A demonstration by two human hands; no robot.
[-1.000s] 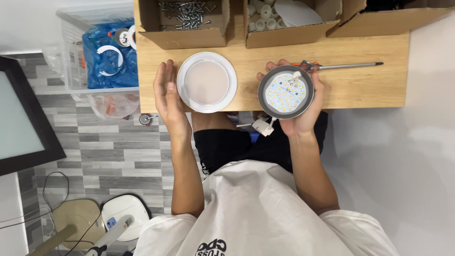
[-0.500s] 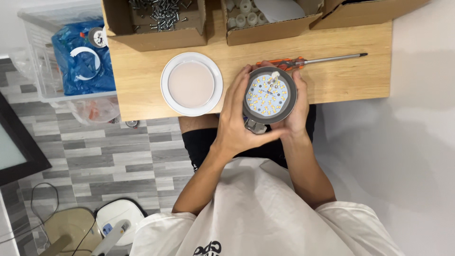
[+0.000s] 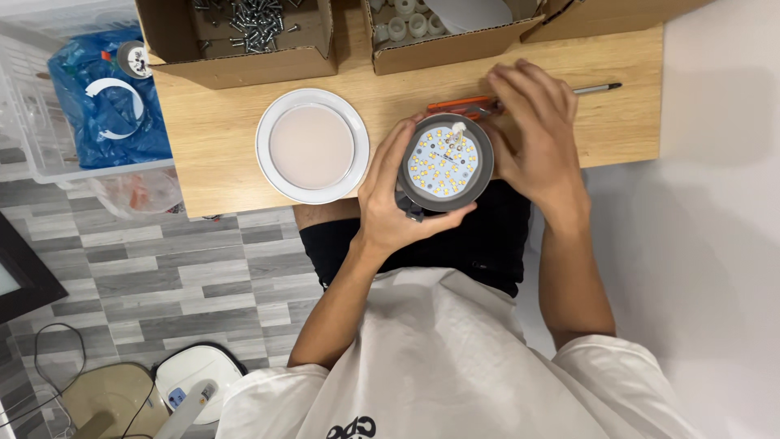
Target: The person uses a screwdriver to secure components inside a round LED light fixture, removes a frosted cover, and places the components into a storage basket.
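My left hand (image 3: pixel 388 205) grips a round grey lamp housing (image 3: pixel 445 162) by its left rim, holding it face up at the table's near edge; its white board of small yellow diodes shows. My right hand (image 3: pixel 532 134) hovers just right of the housing with fingers spread, over the orange handle of a screwdriver (image 3: pixel 467 105) lying on the wooden table (image 3: pixel 219 138). The hand holds nothing. A round white diffuser cover (image 3: pixel 312 146) lies flat on the table left of the housing.
A cardboard box of screws (image 3: pixel 244 32) and another with small white parts (image 3: pixel 443 32) stand at the table's back. A clear bin with a blue bag (image 3: pixel 97 106) is left of the table. White wall at right.
My left hand moved from the table onto the lamp housing and now holds it. My right hand let go of the housing and shifted up over the screwdriver.
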